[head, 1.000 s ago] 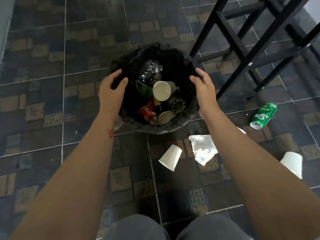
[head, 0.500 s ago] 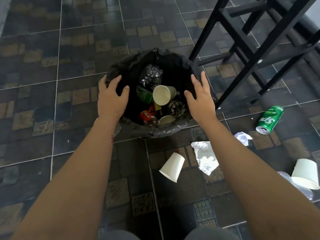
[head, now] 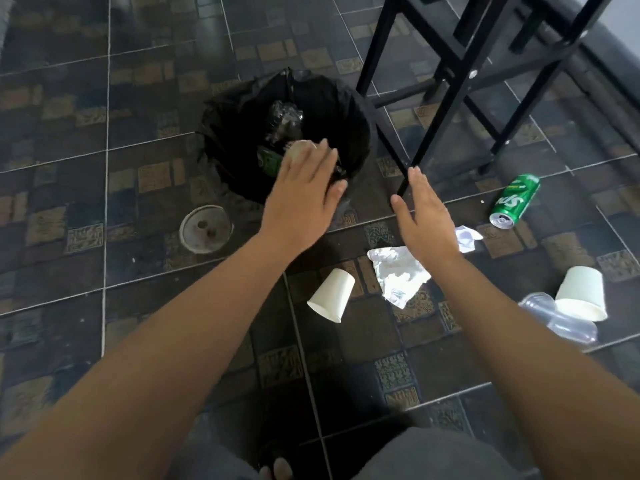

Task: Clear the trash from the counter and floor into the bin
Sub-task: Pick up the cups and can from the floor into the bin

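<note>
The bin point(head: 349, 109), lined with a black bag, stands on the tiled floor holding crushed bottles, a green can and a cup. My left hand point(head: 304, 199) hovers over its near rim, fingers apart, holding nothing. Empty and open as well, my right hand point(head: 424, 216) sits to the bin's right. On the floor near me lie a white paper cup point(head: 331, 294), a crumpled white wrapper point(head: 398, 271), a small paper scrap point(head: 467, 237), a green soda can point(head: 516, 200), another white cup point(head: 581, 292) and a clear plastic cup point(head: 554, 318).
Black metal stool legs point(head: 450, 81) stand right behind and beside the bin. A round floor drain cover point(head: 205, 229) lies left of the bin. My knees and a foot show at the bottom edge.
Both hands have let go of the bin's sides and pulled back toward me, the left sliding right across the bin's opening. The view has shifted, revealing the drain cover.
</note>
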